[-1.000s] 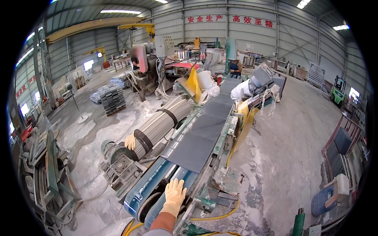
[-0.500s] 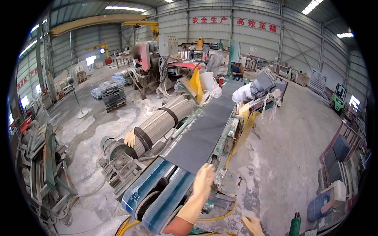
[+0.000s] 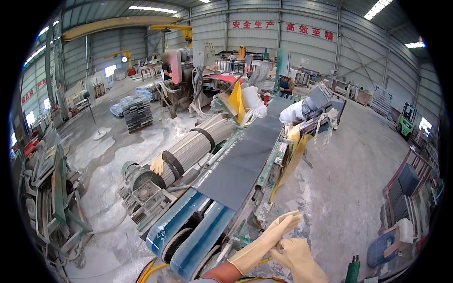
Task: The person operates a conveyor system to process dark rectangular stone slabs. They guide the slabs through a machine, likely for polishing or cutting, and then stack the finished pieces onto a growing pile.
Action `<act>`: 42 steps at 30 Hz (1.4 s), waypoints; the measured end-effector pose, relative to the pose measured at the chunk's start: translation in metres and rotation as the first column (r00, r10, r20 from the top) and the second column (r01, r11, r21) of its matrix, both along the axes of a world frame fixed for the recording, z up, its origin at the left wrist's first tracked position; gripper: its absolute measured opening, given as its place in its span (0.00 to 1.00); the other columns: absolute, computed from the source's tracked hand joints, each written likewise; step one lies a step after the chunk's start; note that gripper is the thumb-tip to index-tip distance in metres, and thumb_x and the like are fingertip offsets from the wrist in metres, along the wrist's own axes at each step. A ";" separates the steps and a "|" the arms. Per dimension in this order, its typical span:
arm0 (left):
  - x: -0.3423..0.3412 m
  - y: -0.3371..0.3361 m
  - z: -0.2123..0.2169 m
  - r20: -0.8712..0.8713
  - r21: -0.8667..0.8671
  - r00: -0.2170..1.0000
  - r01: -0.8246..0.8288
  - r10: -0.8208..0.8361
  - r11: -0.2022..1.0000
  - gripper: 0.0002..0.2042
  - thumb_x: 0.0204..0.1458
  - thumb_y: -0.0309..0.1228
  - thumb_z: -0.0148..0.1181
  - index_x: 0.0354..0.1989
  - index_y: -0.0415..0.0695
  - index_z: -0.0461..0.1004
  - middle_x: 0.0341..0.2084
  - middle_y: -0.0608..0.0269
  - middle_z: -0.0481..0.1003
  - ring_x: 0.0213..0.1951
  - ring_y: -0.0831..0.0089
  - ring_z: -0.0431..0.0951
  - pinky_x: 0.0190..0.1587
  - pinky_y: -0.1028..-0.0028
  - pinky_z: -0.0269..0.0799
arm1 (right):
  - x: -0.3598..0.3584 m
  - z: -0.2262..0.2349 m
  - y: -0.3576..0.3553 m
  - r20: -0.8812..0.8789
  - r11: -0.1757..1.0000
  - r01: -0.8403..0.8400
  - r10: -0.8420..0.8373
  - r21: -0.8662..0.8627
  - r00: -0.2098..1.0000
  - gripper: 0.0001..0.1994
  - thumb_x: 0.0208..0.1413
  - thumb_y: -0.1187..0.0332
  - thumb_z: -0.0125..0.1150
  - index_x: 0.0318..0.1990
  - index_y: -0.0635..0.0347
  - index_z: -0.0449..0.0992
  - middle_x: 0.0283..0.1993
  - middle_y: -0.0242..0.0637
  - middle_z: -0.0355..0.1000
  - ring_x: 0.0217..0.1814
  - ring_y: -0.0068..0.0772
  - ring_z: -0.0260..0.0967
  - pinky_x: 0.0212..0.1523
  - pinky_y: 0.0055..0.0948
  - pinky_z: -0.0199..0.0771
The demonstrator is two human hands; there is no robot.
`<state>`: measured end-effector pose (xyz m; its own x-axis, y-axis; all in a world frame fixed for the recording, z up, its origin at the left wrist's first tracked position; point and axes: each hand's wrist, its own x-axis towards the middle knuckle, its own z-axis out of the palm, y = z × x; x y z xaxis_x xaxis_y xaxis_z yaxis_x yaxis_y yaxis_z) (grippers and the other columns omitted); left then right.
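Cream rubber gloves cover both of my hands, beside the near end of the conveyor (image 3: 170,221). My left hand (image 3: 284,224) reaches out to the right with its fingers stretched and holds nothing. Against its wrist, my right hand (image 3: 298,257) is closed, its fingers pinching the left glove (image 3: 257,249) near the cuff. A flat dark grey stone slab (image 3: 226,181) lies on the blue belts, apart from both hands. Another cream glove (image 3: 157,163) rests over the left end of a strapped bundle of pale strips (image 3: 191,146).
A dusty motor (image 3: 141,186) sits left of the belts. Yellow sheets (image 3: 295,146) hang off the conveyor's right side. A blue container (image 3: 382,247) and a rack of slabs (image 3: 408,179) stand at right. Two people (image 3: 286,85) (image 3: 167,68) are farther back.
My left hand has moved off the slab's near edge, rightward and down. My right hand has come up and in to meet the left wrist, taking hold of its glove.
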<state>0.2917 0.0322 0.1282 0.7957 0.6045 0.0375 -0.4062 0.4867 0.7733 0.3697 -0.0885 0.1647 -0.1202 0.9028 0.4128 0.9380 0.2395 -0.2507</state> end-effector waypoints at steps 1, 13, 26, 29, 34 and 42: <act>0.000 -0.003 0.000 -0.013 0.075 1.000 0.028 -0.027 0.997 0.29 0.69 0.45 0.50 0.72 0.42 0.58 0.68 0.51 0.64 0.71 0.62 0.62 0.74 0.63 0.54 | 0.004 0.000 0.001 0.029 0.999 -0.045 0.045 -0.014 0.999 0.12 0.53 0.60 0.65 0.26 0.58 0.78 0.23 0.42 0.77 0.23 0.46 0.76 0.25 0.43 0.76; -0.011 -0.017 0.014 0.148 0.177 0.988 0.012 -0.038 0.984 0.29 0.68 0.34 0.50 0.73 0.33 0.52 0.71 0.47 0.58 0.73 0.60 0.57 0.75 0.56 0.52 | 0.012 -0.018 -0.007 0.080 0.966 -0.204 0.219 -0.159 0.973 0.08 0.53 0.66 0.61 0.27 0.59 0.74 0.21 0.45 0.74 0.21 0.49 0.74 0.24 0.45 0.74; -0.003 0.023 -0.002 0.075 -0.268 0.984 -0.137 0.163 0.954 0.32 0.71 0.48 0.40 0.77 0.44 0.46 0.76 0.60 0.49 0.73 0.61 0.56 0.77 0.61 0.47 | 0.013 -0.059 -0.011 0.055 0.922 -0.202 0.233 -0.331 0.971 0.13 0.60 0.56 0.56 0.27 0.50 0.78 0.20 0.40 0.72 0.19 0.48 0.70 0.24 0.41 0.73; -0.039 0.066 -0.038 0.061 -0.406 0.941 -0.281 0.333 0.869 0.32 0.69 0.48 0.45 0.75 0.42 0.53 0.74 0.59 0.56 0.71 0.62 0.60 0.70 0.66 0.61 | 0.032 -0.079 -0.041 -0.185 0.832 0.002 -0.125 -0.554 0.975 0.18 0.61 0.53 0.54 0.29 0.56 0.80 0.28 0.47 0.77 0.29 0.51 0.75 0.34 0.44 0.75; -0.155 0.103 -0.104 -0.114 -0.380 0.705 -0.682 0.700 0.625 0.38 0.68 0.50 0.48 0.78 0.47 0.37 0.78 0.61 0.40 0.75 0.56 0.51 0.73 0.61 0.60 | 0.077 -0.123 -0.122 -0.266 0.583 0.254 -0.659 -0.771 0.703 0.17 0.57 0.52 0.54 0.38 0.52 0.84 0.31 0.46 0.78 0.37 0.48 0.78 0.41 0.37 0.75; -0.208 0.111 -0.122 -0.265 0.051 -0.214 0.971 0.940 0.235 0.28 0.70 0.37 0.37 0.76 0.43 0.48 0.75 0.64 0.54 0.74 0.65 0.51 0.70 0.55 0.41 | 0.096 -0.216 -0.217 -0.211 0.457 0.358 -0.808 -0.814 0.551 0.19 0.56 0.52 0.57 0.46 0.52 0.84 0.42 0.48 0.81 0.48 0.46 0.80 0.49 0.34 0.76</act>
<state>0.0841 0.1437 0.0066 0.4208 0.8810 -0.2161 0.6441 -0.4580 -0.6127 0.4655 -0.3058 -0.0514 0.5685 0.6634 -0.4865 0.4136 -0.7416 -0.5281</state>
